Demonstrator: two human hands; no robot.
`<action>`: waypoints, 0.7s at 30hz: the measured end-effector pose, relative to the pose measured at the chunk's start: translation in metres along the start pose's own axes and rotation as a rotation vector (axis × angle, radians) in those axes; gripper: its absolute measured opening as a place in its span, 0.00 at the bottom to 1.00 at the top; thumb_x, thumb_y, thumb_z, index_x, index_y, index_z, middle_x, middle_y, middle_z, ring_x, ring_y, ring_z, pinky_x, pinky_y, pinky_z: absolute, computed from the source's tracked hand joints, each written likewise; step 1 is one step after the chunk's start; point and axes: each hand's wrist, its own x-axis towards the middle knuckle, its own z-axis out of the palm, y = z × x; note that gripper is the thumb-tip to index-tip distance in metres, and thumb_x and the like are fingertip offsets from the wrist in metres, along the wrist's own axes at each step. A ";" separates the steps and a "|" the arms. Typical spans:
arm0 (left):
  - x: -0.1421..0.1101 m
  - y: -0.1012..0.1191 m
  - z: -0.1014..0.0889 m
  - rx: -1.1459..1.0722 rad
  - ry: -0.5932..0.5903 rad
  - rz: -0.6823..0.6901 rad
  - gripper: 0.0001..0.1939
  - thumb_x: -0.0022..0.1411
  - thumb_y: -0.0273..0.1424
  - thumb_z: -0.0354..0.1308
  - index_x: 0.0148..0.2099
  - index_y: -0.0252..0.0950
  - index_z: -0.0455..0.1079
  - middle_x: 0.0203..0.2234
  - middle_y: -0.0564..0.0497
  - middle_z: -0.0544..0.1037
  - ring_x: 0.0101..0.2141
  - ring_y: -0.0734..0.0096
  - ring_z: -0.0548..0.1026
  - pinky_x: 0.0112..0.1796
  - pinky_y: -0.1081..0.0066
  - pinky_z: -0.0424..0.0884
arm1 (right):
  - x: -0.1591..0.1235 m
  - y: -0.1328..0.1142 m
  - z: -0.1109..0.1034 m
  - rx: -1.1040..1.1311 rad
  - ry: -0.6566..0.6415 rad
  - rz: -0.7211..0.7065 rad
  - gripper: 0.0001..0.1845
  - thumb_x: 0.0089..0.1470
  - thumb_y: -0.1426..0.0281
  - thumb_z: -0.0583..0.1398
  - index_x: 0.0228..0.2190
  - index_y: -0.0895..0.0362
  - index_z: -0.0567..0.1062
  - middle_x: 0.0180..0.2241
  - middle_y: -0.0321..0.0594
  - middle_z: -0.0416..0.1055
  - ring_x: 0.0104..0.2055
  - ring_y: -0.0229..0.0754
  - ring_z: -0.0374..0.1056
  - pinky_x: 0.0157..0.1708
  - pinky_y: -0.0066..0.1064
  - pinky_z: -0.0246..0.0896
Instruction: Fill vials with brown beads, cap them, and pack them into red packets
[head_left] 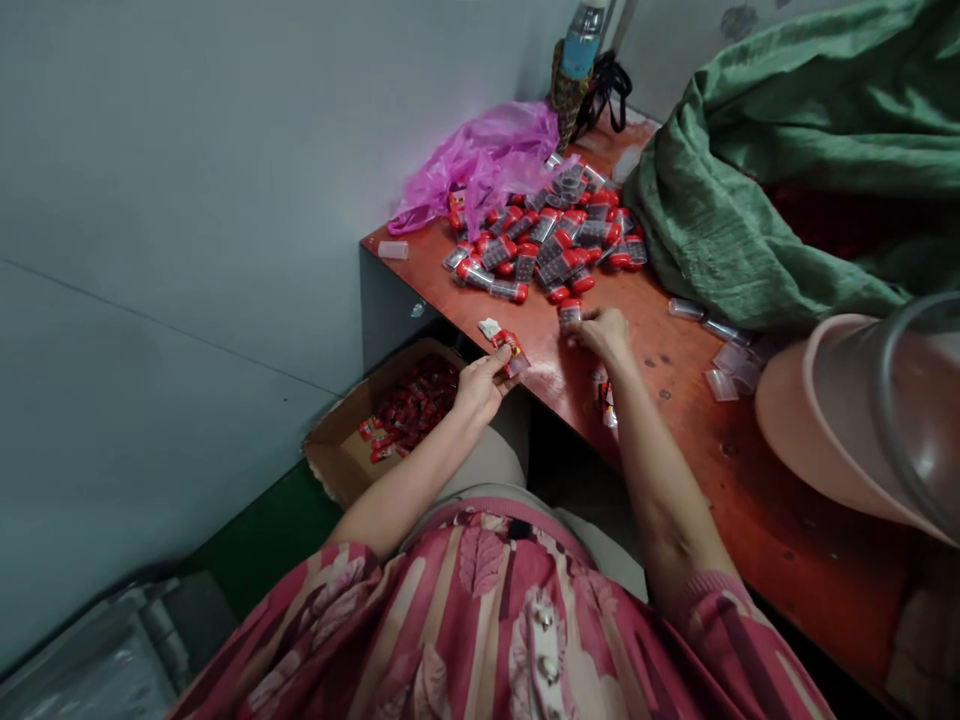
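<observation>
Between its thumb and fingers, my left hand [480, 388] pinches a small red printed wrapper with a clear part [514, 354], at the table's front edge. Just behind it lies a crumpled white scrap [489, 327]. My right hand [606, 335] has its fingers closed at the near end of a small red-capped clear container [570, 311] on the tabletop. Beyond both hands spreads a pile of similar red-capped containers [549, 243] with dark contents. Another red printed piece [607, 402] lies by my right forearm, partly hidden by it.
A cardboard box [341, 448] of red pieces stands below the orange table [675, 440]. A pink plastic bag [487, 150] overlaps the pile. Green cloth [720, 200], loose clear sleeves [724, 385] and a pink bucket [795, 420] occupy the right side. A wall borders the left.
</observation>
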 end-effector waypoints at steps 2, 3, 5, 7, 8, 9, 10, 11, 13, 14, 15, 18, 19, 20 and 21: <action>0.003 -0.001 0.001 -0.079 0.020 -0.002 0.10 0.45 0.29 0.67 0.28 0.31 0.69 0.21 0.53 0.74 0.23 0.77 0.73 0.30 0.73 0.72 | -0.016 0.001 -0.001 0.105 -0.020 0.056 0.08 0.36 0.69 0.64 0.22 0.61 0.73 0.14 0.37 0.65 0.20 0.38 0.62 0.20 0.29 0.58; 0.004 -0.001 0.003 -0.113 0.032 -0.006 0.09 0.46 0.29 0.66 0.28 0.31 0.69 0.22 0.53 0.74 0.24 0.77 0.73 0.31 0.72 0.72 | -0.028 0.001 -0.001 0.202 -0.028 0.066 0.10 0.37 0.68 0.63 0.26 0.61 0.74 0.16 0.36 0.67 0.20 0.37 0.62 0.20 0.27 0.58; 0.005 -0.002 0.006 -0.162 0.046 -0.020 0.08 0.48 0.28 0.65 0.30 0.31 0.69 0.23 0.52 0.74 0.25 0.75 0.74 0.32 0.72 0.72 | -0.062 -0.001 0.000 0.447 -0.046 0.012 0.13 0.40 0.67 0.62 0.31 0.60 0.73 0.21 0.36 0.70 0.20 0.34 0.62 0.21 0.26 0.59; 0.006 -0.004 0.010 -0.195 0.051 -0.030 0.06 0.50 0.27 0.63 0.31 0.31 0.70 0.24 0.51 0.75 0.26 0.74 0.75 0.32 0.71 0.73 | -0.100 -0.002 0.002 0.603 -0.045 -0.043 0.13 0.42 0.66 0.62 0.32 0.59 0.72 0.24 0.35 0.70 0.20 0.32 0.63 0.21 0.25 0.60; 0.006 -0.005 0.013 -0.206 0.049 -0.034 0.05 0.51 0.27 0.63 0.31 0.31 0.70 0.24 0.50 0.75 0.26 0.73 0.75 0.32 0.70 0.73 | -0.118 -0.002 0.003 0.641 -0.073 -0.042 0.13 0.42 0.66 0.62 0.32 0.59 0.72 0.24 0.35 0.70 0.20 0.32 0.64 0.21 0.25 0.61; 0.006 -0.007 0.015 -0.212 0.044 -0.039 0.05 0.52 0.26 0.62 0.31 0.31 0.69 0.24 0.50 0.76 0.26 0.72 0.75 0.32 0.70 0.73 | -0.134 -0.001 0.005 0.658 -0.082 -0.029 0.14 0.43 0.65 0.63 0.33 0.58 0.72 0.24 0.34 0.70 0.20 0.32 0.64 0.21 0.26 0.61; 0.006 -0.009 0.018 -0.214 0.037 -0.044 0.05 0.52 0.26 0.62 0.31 0.31 0.69 0.24 0.50 0.76 0.26 0.72 0.76 0.31 0.70 0.73 | -0.147 0.000 0.007 0.666 -0.079 -0.014 0.14 0.43 0.65 0.63 0.34 0.58 0.72 0.26 0.34 0.70 0.21 0.32 0.65 0.22 0.26 0.62; 0.005 -0.012 0.021 -0.210 0.026 -0.048 0.05 0.52 0.26 0.62 0.31 0.31 0.69 0.24 0.50 0.75 0.25 0.72 0.75 0.30 0.71 0.72 | -0.156 0.001 0.010 0.666 -0.070 -0.004 0.15 0.44 0.64 0.63 0.35 0.58 0.72 0.27 0.35 0.70 0.21 0.33 0.65 0.22 0.26 0.63; 0.004 -0.019 0.026 -0.191 -0.003 -0.054 0.06 0.51 0.27 0.63 0.31 0.31 0.69 0.23 0.51 0.75 0.24 0.73 0.75 0.29 0.72 0.72 | -0.166 0.006 0.013 0.651 -0.028 -0.005 0.16 0.44 0.64 0.63 0.37 0.57 0.71 0.29 0.35 0.71 0.23 0.33 0.66 0.23 0.27 0.64; 0.003 -0.023 0.029 -0.183 -0.015 -0.054 0.06 0.50 0.27 0.63 0.31 0.31 0.69 0.23 0.51 0.75 0.23 0.74 0.74 0.29 0.73 0.71 | -0.167 0.008 0.014 0.636 -0.005 -0.014 0.16 0.44 0.64 0.63 0.37 0.57 0.71 0.29 0.35 0.71 0.23 0.33 0.66 0.23 0.27 0.64; 0.002 -0.026 0.032 -0.176 -0.029 -0.052 0.07 0.50 0.27 0.64 0.31 0.31 0.69 0.23 0.52 0.75 0.23 0.75 0.74 0.29 0.74 0.71 | -0.167 0.010 0.014 0.618 0.015 -0.023 0.17 0.45 0.63 0.63 0.37 0.57 0.71 0.29 0.36 0.71 0.23 0.33 0.66 0.23 0.27 0.65; -0.004 -0.033 0.039 -0.138 -0.087 -0.047 0.09 0.47 0.29 0.65 0.30 0.31 0.68 0.21 0.52 0.74 0.22 0.77 0.73 0.28 0.76 0.70 | -0.164 0.016 0.012 0.582 0.044 -0.045 0.16 0.45 0.62 0.62 0.36 0.57 0.72 0.29 0.36 0.72 0.23 0.33 0.66 0.23 0.27 0.64; -0.006 -0.034 0.041 -0.116 -0.111 -0.043 0.10 0.47 0.29 0.66 0.29 0.31 0.68 0.20 0.53 0.74 0.21 0.77 0.72 0.26 0.76 0.69 | -0.164 0.016 0.011 0.589 0.042 -0.049 0.17 0.45 0.62 0.63 0.36 0.57 0.72 0.29 0.36 0.72 0.23 0.33 0.66 0.23 0.27 0.64; -0.008 -0.035 0.043 -0.091 -0.139 -0.037 0.12 0.46 0.30 0.66 0.28 0.31 0.67 0.19 0.53 0.73 0.20 0.78 0.71 0.25 0.77 0.68 | -0.163 0.017 0.009 0.610 0.034 -0.051 0.16 0.44 0.62 0.63 0.36 0.57 0.72 0.29 0.36 0.72 0.23 0.33 0.66 0.23 0.27 0.65; -0.009 -0.035 0.045 -0.064 -0.167 -0.031 0.13 0.45 0.31 0.67 0.27 0.31 0.66 0.18 0.54 0.72 0.19 0.78 0.71 0.24 0.77 0.67 | -0.163 0.017 0.007 0.642 0.020 -0.046 0.16 0.44 0.62 0.63 0.36 0.57 0.72 0.29 0.35 0.72 0.23 0.33 0.66 0.23 0.27 0.65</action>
